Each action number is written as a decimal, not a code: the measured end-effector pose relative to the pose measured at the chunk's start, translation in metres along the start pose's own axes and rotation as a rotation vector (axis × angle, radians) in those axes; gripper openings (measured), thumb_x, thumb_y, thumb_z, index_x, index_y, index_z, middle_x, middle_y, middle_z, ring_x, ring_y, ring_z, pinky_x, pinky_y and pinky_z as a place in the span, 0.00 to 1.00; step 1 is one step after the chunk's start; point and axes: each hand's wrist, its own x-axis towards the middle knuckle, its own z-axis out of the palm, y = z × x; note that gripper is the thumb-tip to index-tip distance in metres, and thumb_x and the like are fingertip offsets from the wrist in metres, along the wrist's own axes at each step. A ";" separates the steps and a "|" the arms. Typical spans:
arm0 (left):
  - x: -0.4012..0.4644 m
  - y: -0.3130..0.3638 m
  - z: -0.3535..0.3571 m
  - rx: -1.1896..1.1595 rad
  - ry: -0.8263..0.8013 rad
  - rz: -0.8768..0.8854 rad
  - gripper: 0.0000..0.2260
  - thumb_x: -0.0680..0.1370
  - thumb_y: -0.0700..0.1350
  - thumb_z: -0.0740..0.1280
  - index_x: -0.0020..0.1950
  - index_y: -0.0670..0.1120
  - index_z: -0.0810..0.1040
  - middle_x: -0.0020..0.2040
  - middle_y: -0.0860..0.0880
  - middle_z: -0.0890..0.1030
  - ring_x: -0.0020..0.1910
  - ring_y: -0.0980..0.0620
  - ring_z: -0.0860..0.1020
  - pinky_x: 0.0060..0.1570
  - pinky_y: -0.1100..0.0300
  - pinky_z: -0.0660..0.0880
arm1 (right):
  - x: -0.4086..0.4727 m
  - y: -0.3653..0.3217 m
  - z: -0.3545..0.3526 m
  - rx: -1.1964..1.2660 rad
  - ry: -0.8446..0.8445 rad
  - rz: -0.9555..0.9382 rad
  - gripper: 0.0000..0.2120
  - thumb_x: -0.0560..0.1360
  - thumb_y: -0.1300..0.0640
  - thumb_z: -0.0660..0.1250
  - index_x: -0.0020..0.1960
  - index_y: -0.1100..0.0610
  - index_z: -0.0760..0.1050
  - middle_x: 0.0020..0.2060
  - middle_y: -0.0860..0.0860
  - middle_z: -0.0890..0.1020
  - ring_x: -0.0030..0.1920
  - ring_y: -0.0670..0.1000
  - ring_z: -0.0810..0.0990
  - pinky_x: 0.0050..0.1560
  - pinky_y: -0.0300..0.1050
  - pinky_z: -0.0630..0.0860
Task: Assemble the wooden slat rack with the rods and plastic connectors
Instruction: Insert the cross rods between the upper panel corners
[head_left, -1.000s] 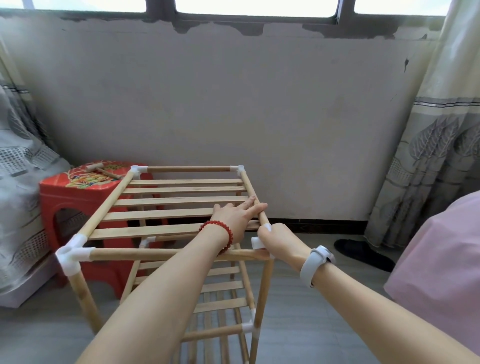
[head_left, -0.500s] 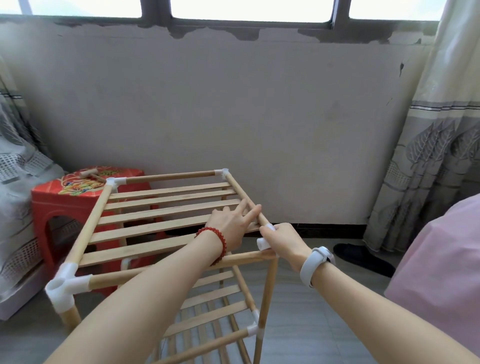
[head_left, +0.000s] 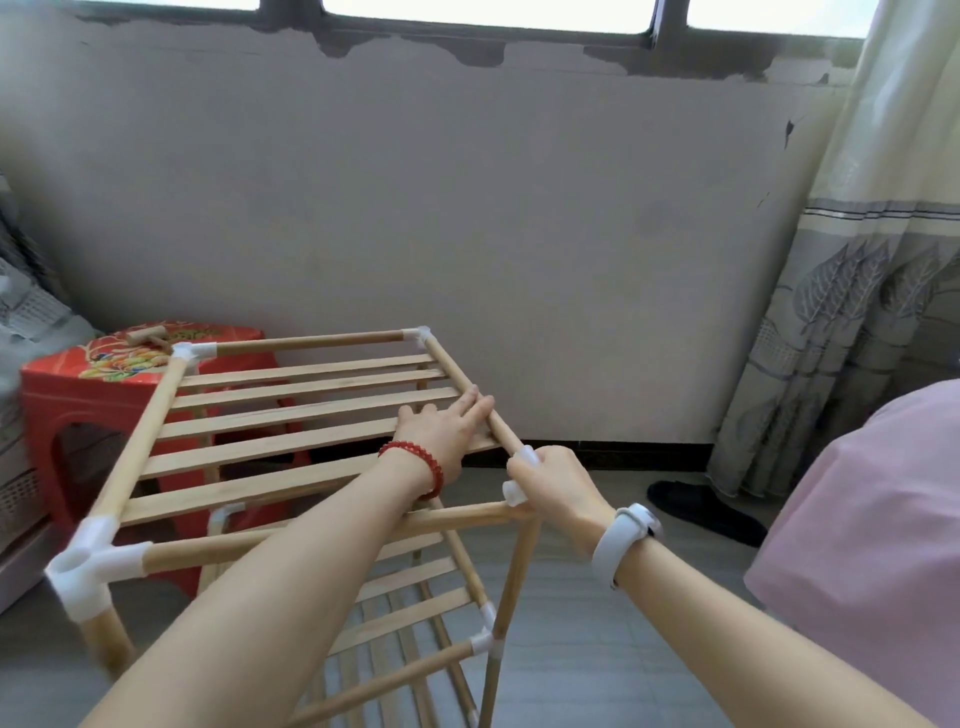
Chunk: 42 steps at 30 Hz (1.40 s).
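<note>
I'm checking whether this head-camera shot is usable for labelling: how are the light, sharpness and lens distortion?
Head view: daylight from the window strip blows out to white; the wall below is evenly lit with no hard shadows. Wide-angle bending stretches the forearms and bows the curtain. The left hand, right hand and rack are fairly sharp, with slight softness overall.

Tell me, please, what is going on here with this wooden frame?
A person is putting together a two-tier wooden slat rack on the floor. The left hand rests on the top tier, fingers along the right-side wooden rod. The right hand grips the white plastic corner connector at the near right corner. A small wooden mallet lies on the red plastic stool behind.
</note>
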 end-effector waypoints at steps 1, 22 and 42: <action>0.000 0.001 -0.001 -0.011 -0.010 0.019 0.35 0.76 0.35 0.57 0.76 0.56 0.44 0.78 0.54 0.43 0.65 0.42 0.68 0.60 0.44 0.66 | 0.003 0.001 -0.003 0.046 -0.012 0.008 0.10 0.78 0.58 0.57 0.39 0.58 0.70 0.31 0.48 0.72 0.33 0.47 0.69 0.34 0.41 0.64; -0.094 0.008 -0.016 -0.162 -0.005 0.169 0.13 0.81 0.55 0.53 0.64 0.55 0.68 0.50 0.53 0.79 0.47 0.52 0.77 0.44 0.59 0.73 | 0.029 -0.004 -0.019 0.052 -0.248 0.079 0.10 0.80 0.53 0.59 0.47 0.59 0.73 0.37 0.53 0.72 0.39 0.54 0.74 0.48 0.50 0.76; -0.101 -0.002 -0.019 -0.265 0.109 0.141 0.13 0.81 0.54 0.55 0.63 0.55 0.71 0.43 0.54 0.77 0.40 0.54 0.73 0.43 0.57 0.75 | 0.021 0.000 -0.003 0.245 -0.073 0.105 0.16 0.83 0.52 0.51 0.57 0.61 0.71 0.41 0.56 0.73 0.35 0.51 0.70 0.39 0.45 0.71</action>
